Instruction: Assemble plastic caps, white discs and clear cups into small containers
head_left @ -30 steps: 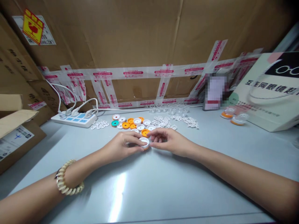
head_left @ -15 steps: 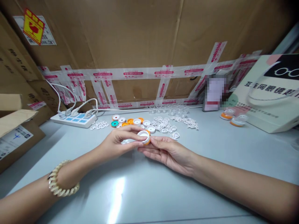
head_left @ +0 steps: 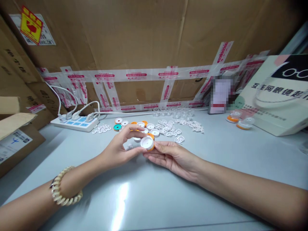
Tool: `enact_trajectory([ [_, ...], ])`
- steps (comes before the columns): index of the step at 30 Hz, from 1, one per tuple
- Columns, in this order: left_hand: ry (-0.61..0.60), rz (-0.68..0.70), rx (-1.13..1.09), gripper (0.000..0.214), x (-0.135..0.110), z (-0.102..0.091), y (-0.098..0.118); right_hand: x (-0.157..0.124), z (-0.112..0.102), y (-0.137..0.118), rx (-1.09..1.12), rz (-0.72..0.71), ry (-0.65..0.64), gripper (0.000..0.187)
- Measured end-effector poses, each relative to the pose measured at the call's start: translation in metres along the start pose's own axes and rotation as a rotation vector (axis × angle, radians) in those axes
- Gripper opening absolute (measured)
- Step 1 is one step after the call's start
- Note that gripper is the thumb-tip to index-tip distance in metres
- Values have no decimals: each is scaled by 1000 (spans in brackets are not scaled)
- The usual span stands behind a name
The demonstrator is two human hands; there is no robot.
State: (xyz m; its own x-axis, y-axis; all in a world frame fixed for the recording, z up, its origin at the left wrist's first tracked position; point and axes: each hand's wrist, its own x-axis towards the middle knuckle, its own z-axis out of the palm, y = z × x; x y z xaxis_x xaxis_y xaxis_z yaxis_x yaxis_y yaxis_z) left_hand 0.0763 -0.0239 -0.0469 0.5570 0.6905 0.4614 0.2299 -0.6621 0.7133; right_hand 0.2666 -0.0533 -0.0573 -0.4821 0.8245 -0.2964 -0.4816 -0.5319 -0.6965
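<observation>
Near the middle, a white round cap with an orange ring (head_left: 147, 143) is tilted so that its shallow white inside faces me. My right hand (head_left: 176, 158) pinches its right edge between thumb and fingers. My left hand (head_left: 120, 146) is spread in a wide arch on the other side, its thumb at the cap's lower left rim and its fingers raised above it. Behind the hands lie several white and orange round caps (head_left: 155, 132) and a green one (head_left: 117, 127). To their right is a pile of white openwork plastic pieces (head_left: 167, 128).
Small white discs (head_left: 101, 128) lie by a power strip (head_left: 75, 123). Clear plastic cups (head_left: 173, 113) line the back, before a large taped cardboard box (head_left: 134, 38). At right are a phone (head_left: 218, 96), two orange-based clear-topped pieces (head_left: 245, 123) and a paper bag (head_left: 276, 102).
My left fingers have lifted from the cap's inside and spread apart. The cap has turned a little more toward me, and my right hand keeps its pinch.
</observation>
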Motion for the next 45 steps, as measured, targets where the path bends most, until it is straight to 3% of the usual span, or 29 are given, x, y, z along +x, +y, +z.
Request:
enact_trajectory([
  [5,-86,34,58,44,-1,-3,-2,0,-2,1,-23,22,-5,17],
  [18,-146,147,252,31,0,-2,1,2,-5,0,-180,74,-7,13],
  [21,-167,92,255,27,-1,1,3,4,-8,-9,-434,48,16,16],
  [24,-224,9,299,25,-3,5,4,4,-13,-31,-836,-95,73,20],
  [28,-271,-75,337,29,-4,10,3,2,-32,-81,-1296,-446,382,20],
  [31,-263,-95,336,36,-3,12,2,0,-63,-119,-1560,-471,574,20],
  [34,-271,-103,353,38,-3,12,3,1,-96,-143,-1737,-410,733,28],
  [38,-295,-132,354,41,-3,11,6,9,-121,-147,-1742,-340,649,35],
  [41,-309,-156,335,45,-2,10,8,17,-122,-138,-1794,-363,572,30],
  [45,-286,-140,311,44,-2,8,9,22,-115,-130,-1904,-437,585,22],
])
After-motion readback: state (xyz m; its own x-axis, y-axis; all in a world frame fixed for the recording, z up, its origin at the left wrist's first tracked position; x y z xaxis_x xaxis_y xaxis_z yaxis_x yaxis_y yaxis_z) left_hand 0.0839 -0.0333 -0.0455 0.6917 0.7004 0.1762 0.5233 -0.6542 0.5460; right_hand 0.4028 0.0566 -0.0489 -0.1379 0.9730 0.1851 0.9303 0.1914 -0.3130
